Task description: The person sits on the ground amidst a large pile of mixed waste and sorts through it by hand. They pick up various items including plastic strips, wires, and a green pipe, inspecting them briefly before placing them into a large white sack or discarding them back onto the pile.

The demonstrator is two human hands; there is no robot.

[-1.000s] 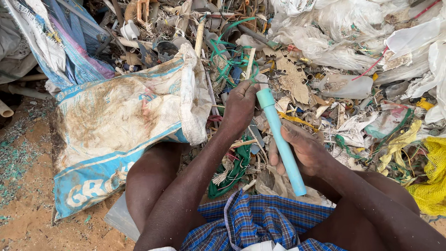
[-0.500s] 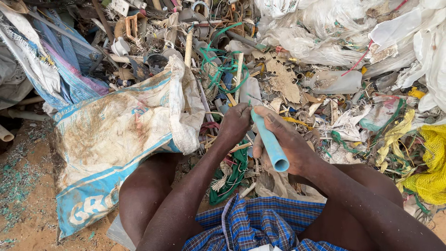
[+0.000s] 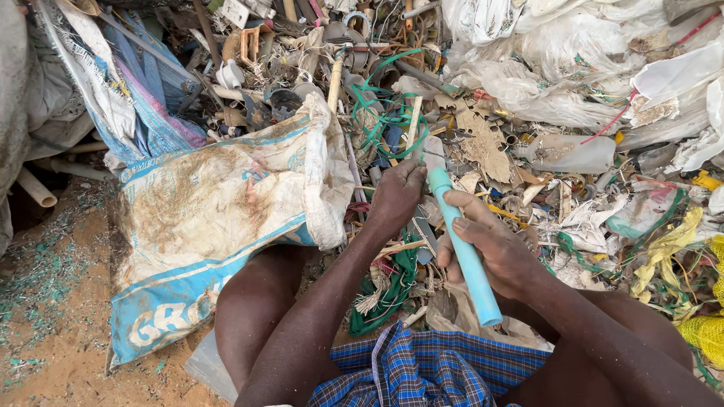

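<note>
My right hand [image 3: 494,252] grips a light blue plastic pipe [image 3: 471,267] around its middle, the pipe running from my lap up toward the scrap heap. At the pipe's far end my left hand [image 3: 396,197] is closed on a pale, dirty piece [image 3: 432,153] that sits at the tip of the pipe. Both hands work just above a pile of mixed plastic scrap [image 3: 483,143], between my bare knees.
A dirty white and blue woven sack [image 3: 204,226] lies stuffed on the left. Green strapping [image 3: 385,113], sticks, torn plastic sheets [image 3: 573,45] and yellow netting [image 3: 705,332] fill the heap ahead and right. Sandy ground [image 3: 53,332] with green flecks lies at left. A blue checked cloth [image 3: 422,369] covers my lap.
The pipe swung from pointing at the camera to lying along my lap, its far end at the heap. My left hand shifted to the pale piece at its tip.
</note>
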